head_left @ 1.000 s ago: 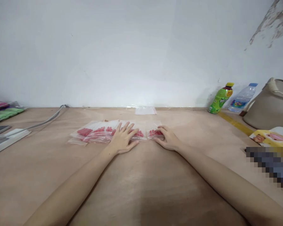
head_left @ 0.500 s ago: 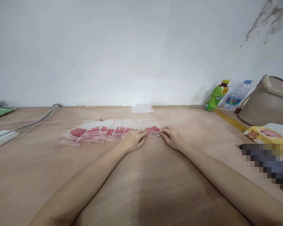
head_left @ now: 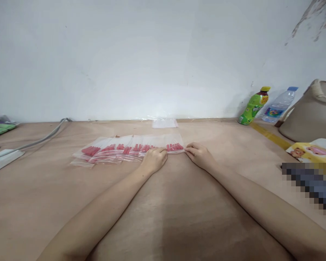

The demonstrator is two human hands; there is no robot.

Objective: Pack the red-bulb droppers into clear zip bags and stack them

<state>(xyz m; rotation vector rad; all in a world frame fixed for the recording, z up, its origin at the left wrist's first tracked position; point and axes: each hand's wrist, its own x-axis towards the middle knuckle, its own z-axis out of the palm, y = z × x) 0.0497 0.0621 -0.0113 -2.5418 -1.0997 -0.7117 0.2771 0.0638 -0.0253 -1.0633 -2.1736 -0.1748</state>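
Observation:
A clear zip bag [head_left: 172,138] lies flat at the right end of an overlapping row, with several small red pieces [head_left: 175,147] side by side along its near edge. My left hand [head_left: 154,159] is closed at that bag's near left corner, its fingertips curled out of sight. Thumb and fingers of my right hand [head_left: 198,154] pinch the near right corner. Stretching left from my left hand, more zip bags [head_left: 97,145] hold similar red pieces, partly covered by one another.
A flat white bag [head_left: 164,123] lies by the wall. On the right stand a green bottle [head_left: 253,108], a water bottle [head_left: 278,107] and a beige bag [head_left: 304,116], with a yellow printed packet [head_left: 312,152] in front. A grey cable [head_left: 47,137] runs along the left.
The held bag's near edge, which bulged toward me, is now pulled straight and flat between my hands. My left fingers have curled in more. The view has shifted slightly.

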